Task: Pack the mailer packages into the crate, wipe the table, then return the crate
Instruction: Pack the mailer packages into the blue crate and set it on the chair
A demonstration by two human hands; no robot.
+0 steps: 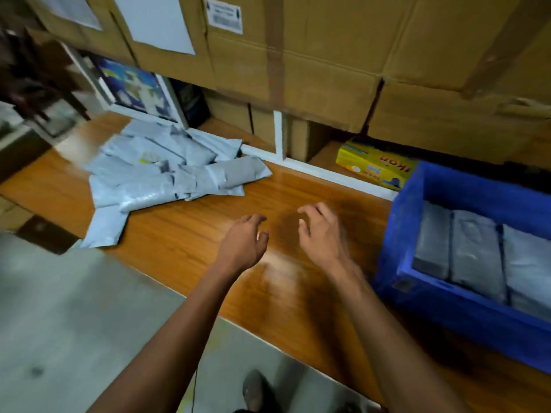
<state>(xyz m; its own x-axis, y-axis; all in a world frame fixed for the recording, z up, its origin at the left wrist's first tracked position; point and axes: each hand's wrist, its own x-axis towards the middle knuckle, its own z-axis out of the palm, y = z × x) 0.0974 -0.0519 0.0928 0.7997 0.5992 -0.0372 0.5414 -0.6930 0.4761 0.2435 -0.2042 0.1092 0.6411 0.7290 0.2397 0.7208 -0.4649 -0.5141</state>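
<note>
Fingers blurred; crate cut off right.

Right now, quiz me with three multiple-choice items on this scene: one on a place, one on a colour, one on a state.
1. Where does the loose pile of mailers lie?
A. on the table, left of the hands
B. on the floor
C. inside the crate

2. What colour is the crate?
A. red
B. blue
C. green

3. What do the left hand and right hand hold?
A. a cloth
B. a mailer each
C. nothing

Answers: 1 A, the pile rests on the wooden table at far left; 2 B, its walls are blue; 3 C, both hands hover open above the table.
</note>
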